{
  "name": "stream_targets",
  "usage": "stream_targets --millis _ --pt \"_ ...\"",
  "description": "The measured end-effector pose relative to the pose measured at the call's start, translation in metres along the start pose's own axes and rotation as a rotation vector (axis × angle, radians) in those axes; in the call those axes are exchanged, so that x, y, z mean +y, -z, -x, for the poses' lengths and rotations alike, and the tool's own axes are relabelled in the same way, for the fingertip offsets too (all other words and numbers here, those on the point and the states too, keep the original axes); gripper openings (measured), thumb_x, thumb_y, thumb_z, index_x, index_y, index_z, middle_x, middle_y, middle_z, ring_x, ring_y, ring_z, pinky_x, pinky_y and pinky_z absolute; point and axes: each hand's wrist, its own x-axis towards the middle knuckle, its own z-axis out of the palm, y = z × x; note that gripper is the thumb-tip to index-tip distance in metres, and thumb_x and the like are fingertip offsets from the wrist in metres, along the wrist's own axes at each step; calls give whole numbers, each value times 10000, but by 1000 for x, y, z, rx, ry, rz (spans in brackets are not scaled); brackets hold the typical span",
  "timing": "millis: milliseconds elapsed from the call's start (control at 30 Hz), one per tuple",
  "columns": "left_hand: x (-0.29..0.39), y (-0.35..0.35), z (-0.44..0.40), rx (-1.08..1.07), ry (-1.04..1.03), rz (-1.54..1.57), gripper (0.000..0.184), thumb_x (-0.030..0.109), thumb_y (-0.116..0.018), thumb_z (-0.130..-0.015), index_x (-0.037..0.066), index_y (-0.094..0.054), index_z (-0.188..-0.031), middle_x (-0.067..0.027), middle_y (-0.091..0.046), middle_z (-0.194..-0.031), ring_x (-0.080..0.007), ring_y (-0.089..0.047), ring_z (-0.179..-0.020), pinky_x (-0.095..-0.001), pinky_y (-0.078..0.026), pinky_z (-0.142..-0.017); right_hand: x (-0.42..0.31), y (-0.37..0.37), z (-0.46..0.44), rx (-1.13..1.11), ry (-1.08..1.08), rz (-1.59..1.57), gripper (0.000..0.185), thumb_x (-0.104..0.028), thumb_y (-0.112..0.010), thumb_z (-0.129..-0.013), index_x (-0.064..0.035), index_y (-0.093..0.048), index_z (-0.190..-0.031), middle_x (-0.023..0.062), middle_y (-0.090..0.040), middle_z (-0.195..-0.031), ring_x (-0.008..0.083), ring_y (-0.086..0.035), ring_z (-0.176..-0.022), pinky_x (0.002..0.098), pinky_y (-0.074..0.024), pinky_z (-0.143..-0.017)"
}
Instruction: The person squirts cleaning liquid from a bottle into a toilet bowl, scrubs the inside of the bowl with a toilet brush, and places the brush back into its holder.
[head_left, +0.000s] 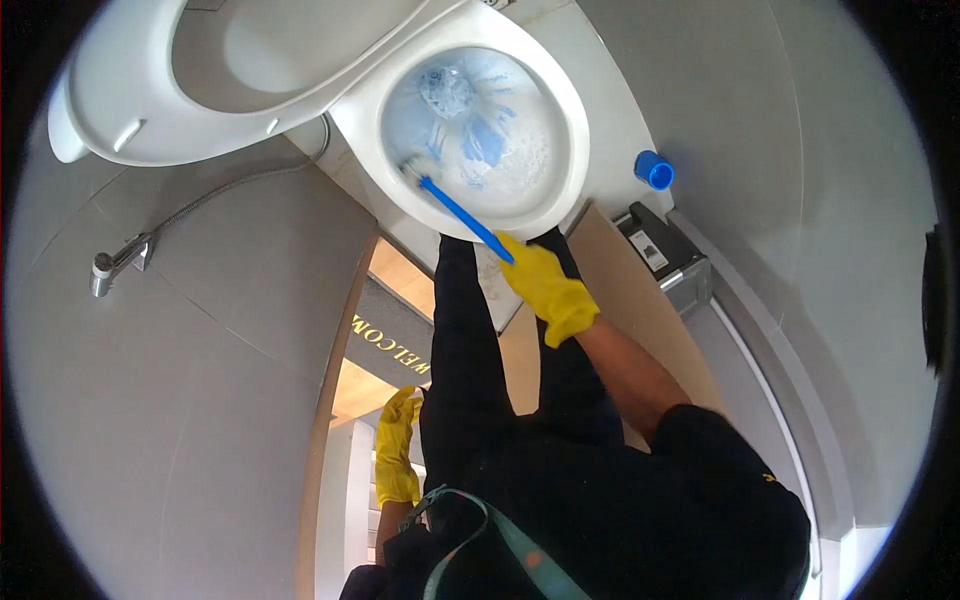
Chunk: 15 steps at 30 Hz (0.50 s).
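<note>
My right hand [545,285], in a yellow rubber glove, is closed round the handle of a blue toilet brush [465,215]. The brush head touches the inner wall of the white toilet bowl [575,150], on its left near side. Blue liquid [485,142] streaks the bowl, and bubbly water [446,92] lies at the drain. Low beside my left leg hangs my left hand [398,445], also in a yellow glove. Its fingers curl inward against the dark trousers; whatever they may hold is hidden.
The raised toilet seat and lid [150,120] stand at upper left. A blue cup-like holder [655,171] is on the right, near a dark-lidded bin [665,250]. A hose sprayer [120,262] hangs on the left wall. Behind me lies a welcome mat [385,330].
</note>
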Motion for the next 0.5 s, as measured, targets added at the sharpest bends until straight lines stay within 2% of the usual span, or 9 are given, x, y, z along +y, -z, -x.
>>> stream_targets --millis 33,100,133,200,267,333,433,467,500 --pt "3 0 3 -1 22 16 329 87 -554 -1061 7 -576 -1379 -134 -643 -1315 -231 -661 -1109 -337 -538 -967 -25 5 -5 -31 -59 -5 498 -249 -581 -975 -136 -545 -1459 243 -714 -1029 442 -689 -917 522 -547 -815" --pt "1 3 -2 -1 44 35 338 106 -566 -1058 10 -575 -1382 -136 -646 -1309 -228 -665 -1095 -338 -543 -951 -75 14 -81 373 -148 93 434 -262 -589 -967 -117 -635 -1373 186 -714 -874 385 -691 -768 480 -553 -712" --pt "-3 12 -5 -13 64 59 355 130 -585 -1053 12 -573 -1387 -139 -649 -1303 -225 -669 -1088 -337 -546 -939 -87 12 -101 504 -99 212 412 -254 -592 -962 -121 -647 -1348 171 -705 -862 366 -677 -751 468 -545 -695" --pt "-14 25 1 -27 92 81 374 153 -604 -1047 14 -570 -1392 -143 -651 -1296 -223 -672 -1080 -337 -549 -927 -93 -38 -84 793 116 934 371 -239 -598 -953 -128 -670 -1300 140 -687 -837 330 -648 -719 445 -528 -659" --pt "-24 27 -6 -35 83 92 397 182 -617 -1042 17 -566 -1399 -148 -667 -1262 -227 -679 -1068 -337 -548 -927 -102 -104 -42 1047 -53 1569 331 -224 -604 -944 -135 -693 -1251 109 -669 -812 293 -620 -686 422 -512 -624" --pt "-25 27 -5 -22 60 94 404 183 -615 -1045 24 -559 -1411 -145 -680 -1234 -232 -682 -1062 -340 -549 -921 -106 -122 -29 1006 -57 1643 295 -208 -610 -934 -143 -715 -1202 78 -651 -787 256 -592 -653 399 -496 -588" --pt "-4 21 -1 -6 57 76 401 189 -610 -1050 21 -560 -1411 -146 -676 -1239 -233 -681 -1055 -345 -556 -907 -112 -47 -76 778 235 1379 248 -186 -620 -921 -154 -750 -1129 32 -624 -750 201 -549 -605 364 -471 -535" --pt "-7 19 0 -1 56 87 401 189 -610 -1050 21 -560 -1411 -146 -676 -1239 -233 -681 -1055 -345 -556 -907 -115 -25 -88 770 310 1455 235 -178 -623 -916 -158 -761 -1104 16 -615 -737 183 -535 -588 352 -463 -517" --pt "-7 21 0 18 63 100 392 183 -606 -1053 19 -565 -1406 -146 -675 -1239 -231 -680 -1051 -343 -552 -912 -123 -18 -86 901 358 1660 224 -170 -626 -911 -161 -773 -1080 1 -606 -725 164 -521 -572 341 -455 -499"
